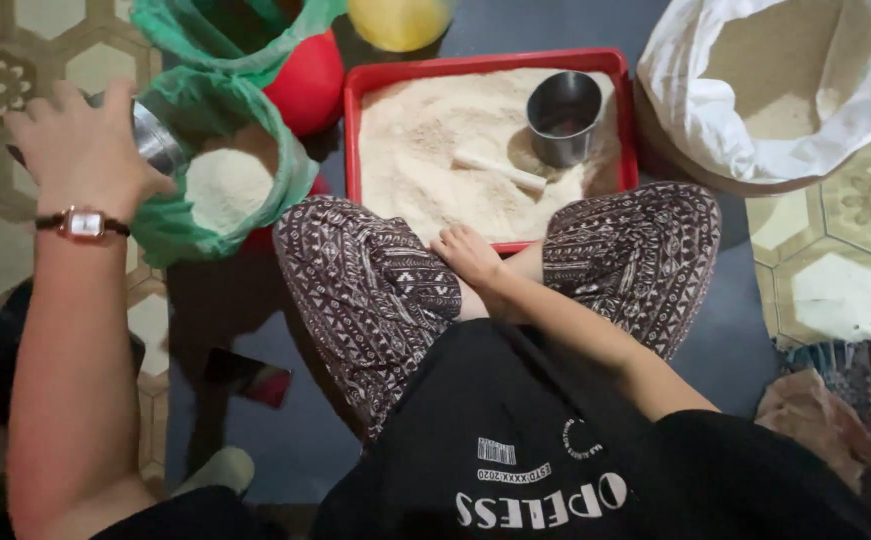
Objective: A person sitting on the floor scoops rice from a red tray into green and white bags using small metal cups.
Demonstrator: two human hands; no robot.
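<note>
Right hand (467, 255): rests palm down on the patterned brown-and-white trouser leg (375, 290), fingers loose and flat, holding nothing. Fingertips lie just short of the near rim of the square red plastic tray (350, 120).

Left hand (80, 150): wrist carries a small rectangular watch on a dark strap (83, 224). Fingers are curled around a shiny steel cup (158, 140), tilted, with its mouth toward the green plastic bag (285, 185). The bag stands open just beyond the fingertips; pale flour-like powder (225, 185) is heaped inside.

Tray: filled with the same pale powder. Beyond the right fingertips a short pale wooden stick (500, 172) lies on the powder; a second steel cup (563, 115) stands upright just past it.

Farther out: a round red container (310, 85) behind the green bag, and a large white sack (745, 120), open, with powder inside, well to the right of the tray.
</note>
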